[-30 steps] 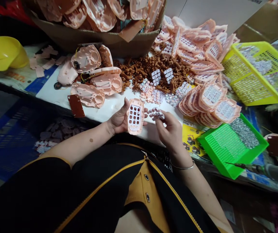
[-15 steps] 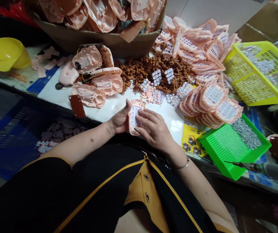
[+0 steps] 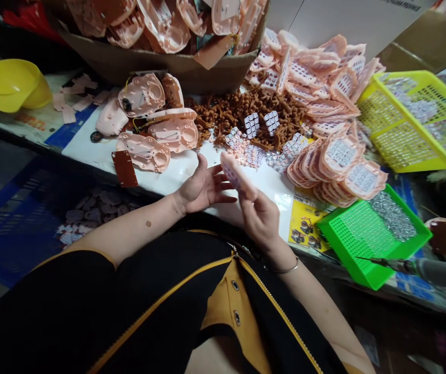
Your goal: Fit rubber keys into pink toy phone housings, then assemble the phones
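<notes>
My right hand (image 3: 260,217) grips the lower end of a pink plastic keypad panel (image 3: 236,174), which is tilted nearly edge-on. My left hand (image 3: 206,187) is beside it, palm up with the fingers spread, holding nothing. Beyond my hands lie loose white button sheets (image 3: 252,125) and a heap of small brown parts (image 3: 226,106). To the right stand stacked pink panels with white buttons (image 3: 339,155). On the left are pink shell halves (image 3: 143,151) with wires and a brown plate (image 3: 125,169).
A cardboard box (image 3: 160,65) of pink shells stands at the back. At right are a yellow basket (image 3: 397,137), a green tray of screws (image 3: 357,228) and an electric screwdriver (image 3: 436,272). A yellow scoop (image 3: 12,85) sits far left; a blue crate (image 3: 8,218) is below the table edge.
My left hand has let go of the pink panel and opened. My right hand has taken it, turned it edge-on and moved it slightly right.
</notes>
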A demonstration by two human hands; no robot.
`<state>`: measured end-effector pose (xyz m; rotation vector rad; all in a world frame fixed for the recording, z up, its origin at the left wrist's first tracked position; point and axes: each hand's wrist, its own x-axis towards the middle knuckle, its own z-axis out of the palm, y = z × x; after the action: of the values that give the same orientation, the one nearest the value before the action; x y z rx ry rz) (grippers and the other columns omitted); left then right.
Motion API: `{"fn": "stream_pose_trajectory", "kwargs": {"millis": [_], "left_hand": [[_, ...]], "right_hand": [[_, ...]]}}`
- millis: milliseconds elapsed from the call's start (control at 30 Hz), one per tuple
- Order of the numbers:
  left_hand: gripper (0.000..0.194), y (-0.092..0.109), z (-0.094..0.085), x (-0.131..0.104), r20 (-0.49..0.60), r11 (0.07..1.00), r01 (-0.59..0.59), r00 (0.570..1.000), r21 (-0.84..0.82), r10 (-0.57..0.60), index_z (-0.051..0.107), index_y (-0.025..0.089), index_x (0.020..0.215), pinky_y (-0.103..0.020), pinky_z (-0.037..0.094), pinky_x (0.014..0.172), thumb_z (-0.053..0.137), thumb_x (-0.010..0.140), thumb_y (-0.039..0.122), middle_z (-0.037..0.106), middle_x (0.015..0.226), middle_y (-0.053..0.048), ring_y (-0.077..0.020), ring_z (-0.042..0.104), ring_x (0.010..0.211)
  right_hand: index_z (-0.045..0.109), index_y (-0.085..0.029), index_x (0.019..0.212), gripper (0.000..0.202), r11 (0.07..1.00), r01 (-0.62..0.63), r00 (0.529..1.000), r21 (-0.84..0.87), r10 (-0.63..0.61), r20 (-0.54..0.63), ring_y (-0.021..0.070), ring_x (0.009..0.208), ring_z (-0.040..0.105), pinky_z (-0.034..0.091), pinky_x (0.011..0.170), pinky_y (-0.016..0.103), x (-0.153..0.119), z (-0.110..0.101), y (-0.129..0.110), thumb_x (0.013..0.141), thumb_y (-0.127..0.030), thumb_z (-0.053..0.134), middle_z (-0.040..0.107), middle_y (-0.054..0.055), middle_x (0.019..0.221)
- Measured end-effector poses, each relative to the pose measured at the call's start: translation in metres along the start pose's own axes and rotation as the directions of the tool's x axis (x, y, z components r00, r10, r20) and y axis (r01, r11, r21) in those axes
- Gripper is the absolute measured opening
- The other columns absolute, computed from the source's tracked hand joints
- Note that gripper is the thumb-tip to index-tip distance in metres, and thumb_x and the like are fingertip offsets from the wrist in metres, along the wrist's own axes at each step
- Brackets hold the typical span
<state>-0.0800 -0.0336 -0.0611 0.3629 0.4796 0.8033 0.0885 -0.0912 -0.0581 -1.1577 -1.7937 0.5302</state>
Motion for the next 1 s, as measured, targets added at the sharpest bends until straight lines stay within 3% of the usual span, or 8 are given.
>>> {"fn": "stream_pose_trajectory", "kwargs": {"millis": [100, 233, 333, 433, 567, 667, 800, 1000], "left_hand": [[0.074, 0.002, 0.001, 0.0, 0.014, 0.999, 0.022, 1.0, 0.039, -0.022, 0.062, 0.015, 0.111, -0.042, 0.059, 0.081, 0.026, 0.088, 0.076, 0.068, 0.101, -0.012, -0.0232, 0.068, 0.094], [0.067, 0.003, 0.002, -0.003, -0.015, 0.999, 0.038, 0.999, 0.03, -0.038, 0.06, 0.015, 0.116, -0.046, 0.058, 0.087, 0.029, 0.092, 0.07, 0.067, 0.1, -0.011, -0.0225, 0.068, 0.095], [0.063, 0.004, 0.003, -0.005, -0.067, 0.999, 0.044, 0.997, 0.017, -0.043, 0.057, 0.016, 0.123, -0.049, 0.057, 0.087, 0.031, 0.095, 0.066, 0.068, 0.109, -0.013, -0.0241, 0.069, 0.097], [0.058, 0.005, 0.005, -0.007, -0.076, 0.998, 0.041, 0.996, 0.054, -0.037, 0.057, 0.016, 0.125, -0.046, 0.059, 0.082, 0.033, 0.097, 0.061, 0.067, 0.117, -0.014, -0.0243, 0.069, 0.098], [0.053, 0.006, 0.007, -0.006, -0.044, 0.993, 0.025, 0.999, 0.116, -0.02, 0.06, 0.017, 0.122, -0.04, 0.06, 0.079, 0.045, 0.094, 0.059, 0.067, 0.113, -0.013, -0.0227, 0.068, 0.096], [0.054, 0.005, 0.008, -0.005, -0.05, 0.991, 0.023, 0.999, 0.135, -0.016, 0.061, 0.017, 0.122, -0.039, 0.06, 0.079, 0.053, 0.09, 0.06, 0.067, 0.113, -0.013, -0.0219, 0.068, 0.094], [0.053, 0.005, 0.008, -0.005, -0.059, 0.991, 0.025, 0.998, 0.132, -0.018, 0.062, 0.018, 0.12, -0.038, 0.059, 0.08, 0.056, 0.088, 0.059, 0.067, 0.112, -0.012, -0.0215, 0.067, 0.094], [0.051, 0.005, 0.006, -0.006, -0.048, 0.991, 0.035, 0.998, 0.127, -0.03, 0.062, 0.017, 0.12, -0.037, 0.059, 0.081, 0.06, 0.087, 0.056, 0.068, 0.111, -0.012, -0.0207, 0.068, 0.091]], "right_hand": [[0.071, -0.019, 0.101, 0.029, 0.935, -0.26, 0.951, 0.242, 0.291, -0.103, 0.0198, 0.09, 0.071, 0.058, 0.083, 0.037, 0.001, 0.0, 0.002, 0.095, -0.042, 0.055, 0.077, 0.005, 0.097], [0.071, -0.019, 0.102, 0.025, 0.939, -0.211, 0.96, 0.271, 0.252, -0.123, 0.0208, 0.093, 0.071, 0.057, 0.088, 0.039, -0.001, -0.002, 0.003, 0.094, -0.039, 0.058, 0.076, 0.005, 0.1], [0.068, -0.021, 0.113, 0.025, 0.998, -0.038, 0.983, 0.045, 0.045, -0.177, 0.0221, 0.097, 0.07, 0.057, 0.089, 0.042, -0.002, -0.019, 0.003, 0.095, -0.032, 0.054, 0.074, 0.006, 0.108], [0.063, -0.024, 0.123, 0.03, 0.955, 0.065, 0.948, -0.29, -0.15, -0.28, 0.0248, 0.105, 0.069, 0.056, 0.092, 0.046, 0.001, -0.055, 0.009, 0.095, -0.03, 0.053, 0.072, 0.007, 0.115], [0.058, -0.02, 0.132, 0.039, 0.776, -0.156, 0.887, -0.611, -0.162, -0.433, 0.0295, 0.115, 0.065, 0.052, 0.098, 0.051, 0.007, -0.123, 0.023, 0.098, -0.033, 0.045, 0.068, 0.014, 0.122], [0.062, -0.017, 0.128, 0.041, 0.585, -0.302, 0.932, -0.753, 0.013, -0.363, 0.0323, 0.12, 0.062, 0.048, 0.102, 0.053, 0.013, -0.165, 0.033, 0.098, -0.036, 0.04, 0.067, 0.017, 0.125], [0.066, -0.02, 0.122, 0.041, 0.381, -0.306, 0.944, -0.872, 0.236, -0.229, 0.0341, 0.124, 0.058, 0.045, 0.102, 0.053, 0.015, -0.185, 0.043, 0.099, -0.036, 0.036, 0.068, 0.015, 0.126], [0.068, -0.018, 0.119, 0.049, 0.451, -0.228, 0.964, -0.863, 0.231, -0.134, 0.0315, 0.126, 0.058, 0.045, 0.104, 0.051, 0.019, -0.186, 0.051, 0.1, -0.046, 0.033, 0.067, 0.015, 0.128]]}}
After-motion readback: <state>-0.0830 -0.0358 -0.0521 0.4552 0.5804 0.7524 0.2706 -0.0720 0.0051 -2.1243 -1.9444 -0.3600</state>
